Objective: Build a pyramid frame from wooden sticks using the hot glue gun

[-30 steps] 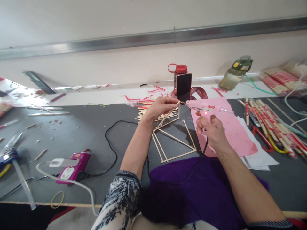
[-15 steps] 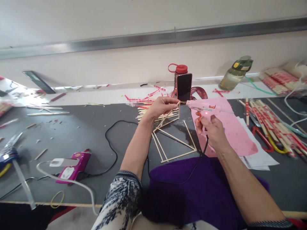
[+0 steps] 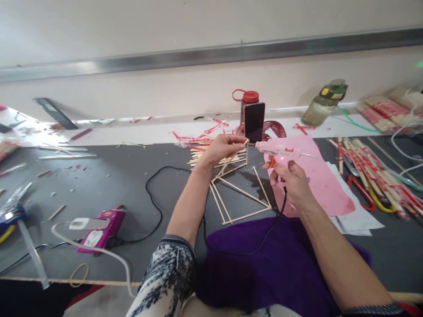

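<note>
The left hand (image 3: 220, 150) pinches the upper corner of a stick frame (image 3: 243, 192), part of which lies on the dark counter (image 3: 132, 193); the right hand (image 3: 292, 178) grips a pink glue gun (image 3: 276, 146), its nozzle just beside that corner. If the nozzle strays, hot glue could well burn the pinching hand, and a slackened pinch might set the joint crooked. The black cord (image 3: 246, 252), looping over purple cloth (image 3: 284, 268), could snag and tug the tool. A phone (image 3: 254, 122) before a red-capped bottle (image 3: 250, 96) limits reach beyond, and loose sticks (image 3: 197, 157) crowd the far side
</note>
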Demonstrator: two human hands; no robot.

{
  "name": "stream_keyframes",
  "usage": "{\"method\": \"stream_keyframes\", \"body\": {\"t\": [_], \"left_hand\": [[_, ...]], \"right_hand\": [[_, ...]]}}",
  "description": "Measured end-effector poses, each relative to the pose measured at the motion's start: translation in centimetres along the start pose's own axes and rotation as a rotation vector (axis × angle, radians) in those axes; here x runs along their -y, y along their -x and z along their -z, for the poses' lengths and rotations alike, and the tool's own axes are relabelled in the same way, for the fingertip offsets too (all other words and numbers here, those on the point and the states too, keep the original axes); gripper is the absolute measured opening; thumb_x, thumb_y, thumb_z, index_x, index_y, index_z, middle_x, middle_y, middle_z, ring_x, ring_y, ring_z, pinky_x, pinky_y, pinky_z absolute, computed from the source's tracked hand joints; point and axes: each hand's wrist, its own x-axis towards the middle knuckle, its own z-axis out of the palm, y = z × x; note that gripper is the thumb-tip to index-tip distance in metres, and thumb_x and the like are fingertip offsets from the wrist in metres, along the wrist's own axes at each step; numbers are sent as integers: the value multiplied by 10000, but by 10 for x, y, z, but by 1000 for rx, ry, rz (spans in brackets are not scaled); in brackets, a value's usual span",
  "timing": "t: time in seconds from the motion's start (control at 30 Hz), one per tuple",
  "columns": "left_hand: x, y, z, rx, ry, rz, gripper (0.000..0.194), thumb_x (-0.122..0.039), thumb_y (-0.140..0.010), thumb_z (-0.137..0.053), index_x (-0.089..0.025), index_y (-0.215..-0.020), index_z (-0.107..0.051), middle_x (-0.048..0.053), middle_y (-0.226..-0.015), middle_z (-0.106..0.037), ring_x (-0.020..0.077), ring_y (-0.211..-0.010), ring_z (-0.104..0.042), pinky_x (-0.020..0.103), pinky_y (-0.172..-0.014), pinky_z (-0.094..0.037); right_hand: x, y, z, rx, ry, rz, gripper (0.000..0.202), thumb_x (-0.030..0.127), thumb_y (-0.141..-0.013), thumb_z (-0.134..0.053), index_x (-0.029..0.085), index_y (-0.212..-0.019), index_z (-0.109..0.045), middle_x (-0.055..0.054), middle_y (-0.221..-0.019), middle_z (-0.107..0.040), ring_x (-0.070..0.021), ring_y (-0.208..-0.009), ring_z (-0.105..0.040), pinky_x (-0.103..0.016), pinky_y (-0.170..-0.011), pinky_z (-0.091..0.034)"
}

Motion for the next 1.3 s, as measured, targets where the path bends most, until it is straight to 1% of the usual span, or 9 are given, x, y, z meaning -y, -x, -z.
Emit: {"method": "stream_keyframes", "body": {"t": [0.17,0.3,0.4,0.57,0.73,1.03,1.2,1.3], "left_hand": [[1,-1,0,3,2,-4,313,-288,-692,-749,-152,-974,-743,8,-660,-622,20,-449,-394,186,-409,-259],[2,-1,1,7,12,-5,331,-294,-691,-752,-154,-990,-739,0,-634,-602,21,-445,-390,185,-406,-255],[2,-1,1,13,14,-4,329,-287,-692,-750,-159,-995,-739,2,-650,-607,20,-451,-390,184,-405,-249],[2,0,0,21,16,-3,331,-276,-693,-744,-160,-1002,-738,-6,-630,-593,16,-452,-373,182,-411,-240],[2,0,0,14,17,2,339,-268,-684,-748,-157,-1004,-738,1,-648,-606,14,-454,-373,182,-413,-238],[-1,2,-2,25,1,-4,313,-270,-686,-740,-169,-982,-744,-1,-636,-592,20,-458,-370,189,-414,-234],[-1,2,-2,11,-2,1,341,-281,-674,-741,-160,-993,-737,-9,-619,-583,22,-454,-361,186,-418,-239],[-1,2,-2,9,-12,-2,343,-284,-669,-742,-161,-990,-739,9,-677,-622,19,-464,-366,188,-421,-237]], "right_hand": [[1,0,-2,4,13,-19,103,283,-848,-613,210,-919,-606,-23,-982,-713,-72,-497,-554,-247,-495,-420],[1,0,-1,3,5,-12,99,259,-836,-611,212,-923,-609,-20,-987,-703,-73,-509,-559,-249,-495,-416],[1,0,-1,-4,-7,-10,115,263,-830,-615,214,-933,-608,-13,-957,-688,-73,-507,-549,-246,-480,-394],[0,-1,-1,-7,-46,-6,93,278,-826,-620,212,-882,-589,8,-897,-651,-65,-492,-522,-244,-480,-372],[-1,-1,0,2,-65,-17,126,307,-824,-633,215,-887,-574,20,-852,-631,-59,-478,-507,-242,-483,-350],[1,-2,-1,-49,-121,-99,214,340,-771,-679,212,-811,-511,55,-675,-556,-59,-424,-468,-235,-442,-306],[3,-3,-2,-78,-134,-123,232,356,-755,-686,205,-846,-535,64,-659,-514,-49,-417,-437,-229,-425,-314],[4,-3,-2,-68,-144,-137,239,351,-755,-683,196,-888,-559,71,-626,-472,-48,-409,-422,-219,-400,-267]]}}
